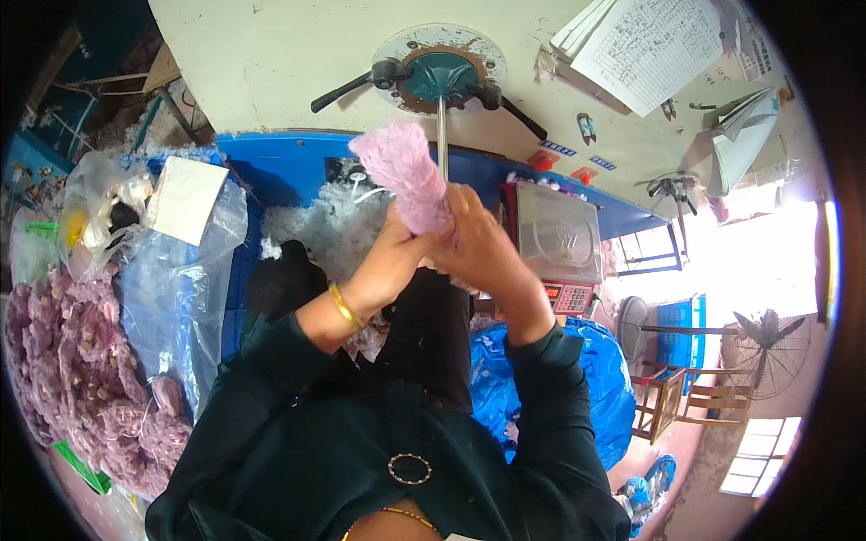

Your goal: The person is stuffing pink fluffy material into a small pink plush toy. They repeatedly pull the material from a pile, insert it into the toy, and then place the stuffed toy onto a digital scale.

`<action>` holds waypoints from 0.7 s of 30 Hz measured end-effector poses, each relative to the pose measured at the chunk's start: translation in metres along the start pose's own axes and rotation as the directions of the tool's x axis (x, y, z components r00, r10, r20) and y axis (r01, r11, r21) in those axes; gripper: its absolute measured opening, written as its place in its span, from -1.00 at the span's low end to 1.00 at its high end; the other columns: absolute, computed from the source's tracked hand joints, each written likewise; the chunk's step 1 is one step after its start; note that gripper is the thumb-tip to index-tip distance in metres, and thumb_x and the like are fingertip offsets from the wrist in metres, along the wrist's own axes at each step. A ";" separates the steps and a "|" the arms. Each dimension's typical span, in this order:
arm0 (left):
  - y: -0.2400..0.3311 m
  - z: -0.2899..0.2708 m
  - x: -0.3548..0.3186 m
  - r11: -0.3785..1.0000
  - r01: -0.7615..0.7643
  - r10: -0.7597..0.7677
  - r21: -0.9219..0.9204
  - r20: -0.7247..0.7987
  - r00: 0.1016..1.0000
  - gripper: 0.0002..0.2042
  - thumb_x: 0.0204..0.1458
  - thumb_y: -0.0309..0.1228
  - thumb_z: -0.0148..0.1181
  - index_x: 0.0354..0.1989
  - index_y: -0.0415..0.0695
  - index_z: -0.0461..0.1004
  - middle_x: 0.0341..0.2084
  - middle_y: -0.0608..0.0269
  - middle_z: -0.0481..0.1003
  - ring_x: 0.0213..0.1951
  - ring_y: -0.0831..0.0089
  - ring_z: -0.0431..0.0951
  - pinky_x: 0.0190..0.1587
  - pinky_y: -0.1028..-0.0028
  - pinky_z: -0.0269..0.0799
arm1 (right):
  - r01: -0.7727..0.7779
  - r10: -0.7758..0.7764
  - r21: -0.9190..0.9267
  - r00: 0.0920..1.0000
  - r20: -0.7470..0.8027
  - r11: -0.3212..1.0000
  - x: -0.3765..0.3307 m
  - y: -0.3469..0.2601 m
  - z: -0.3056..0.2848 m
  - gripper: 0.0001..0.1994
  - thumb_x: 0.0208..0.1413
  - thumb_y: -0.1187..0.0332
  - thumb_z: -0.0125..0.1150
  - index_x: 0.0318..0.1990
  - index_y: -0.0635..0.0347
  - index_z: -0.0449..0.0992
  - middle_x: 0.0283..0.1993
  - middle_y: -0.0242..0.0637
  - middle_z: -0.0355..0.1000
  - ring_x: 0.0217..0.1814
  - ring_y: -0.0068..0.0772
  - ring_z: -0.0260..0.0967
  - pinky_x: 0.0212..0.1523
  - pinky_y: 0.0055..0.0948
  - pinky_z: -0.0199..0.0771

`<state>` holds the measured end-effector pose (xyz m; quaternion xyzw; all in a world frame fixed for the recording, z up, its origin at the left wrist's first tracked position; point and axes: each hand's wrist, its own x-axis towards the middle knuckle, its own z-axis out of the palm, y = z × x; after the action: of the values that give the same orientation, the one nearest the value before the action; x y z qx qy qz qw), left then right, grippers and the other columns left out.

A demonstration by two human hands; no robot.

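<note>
A fluffy pink plush piece (404, 171) is held up in front of me, just below a thin metal tube (442, 135). My left hand (386, 263) is closed round its lower part from the left, a gold bangle at the wrist. From the right, my right hand (478, 236) wraps the same part, its fingers near the tube. The lower end of the tube is hidden behind the plush and my hand. The tube comes out of a round green flange (440, 77) with two dark lever handles (356, 88) on a pale machine panel.
On the left, a heap of pink plush pieces (72, 361) lies beside clear plastic bags (171, 288). White stuffing (316, 225) fills a blue trough below the tube. Right of my hands stands a weighing scale (559, 234), with a blue sack (586, 379) below. Farther right are fans (767, 352) and a wooden chair (663, 401).
</note>
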<state>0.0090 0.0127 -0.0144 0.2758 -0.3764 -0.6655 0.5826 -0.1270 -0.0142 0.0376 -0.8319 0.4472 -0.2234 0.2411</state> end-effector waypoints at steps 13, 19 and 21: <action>0.010 -0.018 -0.013 0.905 -0.166 0.149 0.392 0.075 0.986 -0.48 0.12 -0.42 0.13 0.19 -0.23 0.05 0.02 0.16 0.31 0.07 0.48 0.30 0.15 0.43 0.22 | 0.144 -0.098 0.098 0.921 -0.378 0.985 -0.007 0.016 0.059 -0.19 -0.35 0.47 0.43 0.18 0.17 0.18 0.07 -0.07 0.29 0.10 -0.07 0.33 0.04 -0.23 0.37; -0.008 -0.006 0.011 0.656 -0.173 0.222 0.734 0.032 0.975 -0.43 0.07 -0.37 0.20 0.17 -0.20 0.04 -0.05 0.02 0.35 -0.23 0.39 0.50 -0.29 0.43 0.47 | -0.141 0.233 0.414 0.955 -0.182 0.899 -0.004 0.014 0.012 -0.37 -0.25 0.63 0.33 0.09 0.23 0.26 0.03 -0.19 0.40 -0.01 -0.37 0.40 -0.04 -0.41 0.43; -0.009 -0.010 0.017 0.489 -0.295 0.350 0.821 0.125 0.929 -0.42 0.05 -0.39 0.22 0.18 -0.20 0.04 -0.07 0.02 0.36 -0.24 0.40 0.50 -0.34 0.45 0.46 | 0.130 0.108 0.625 0.938 -0.328 0.770 0.000 0.042 0.048 -0.34 -0.24 0.59 0.36 0.12 0.20 0.25 0.07 -0.12 0.36 0.05 -0.29 0.37 0.01 -0.38 0.38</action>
<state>0.0092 -0.0056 -0.0261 0.4604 -0.6716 -0.2804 0.5083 -0.1252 -0.0247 -0.0254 -0.6505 0.3748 -0.5054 0.4253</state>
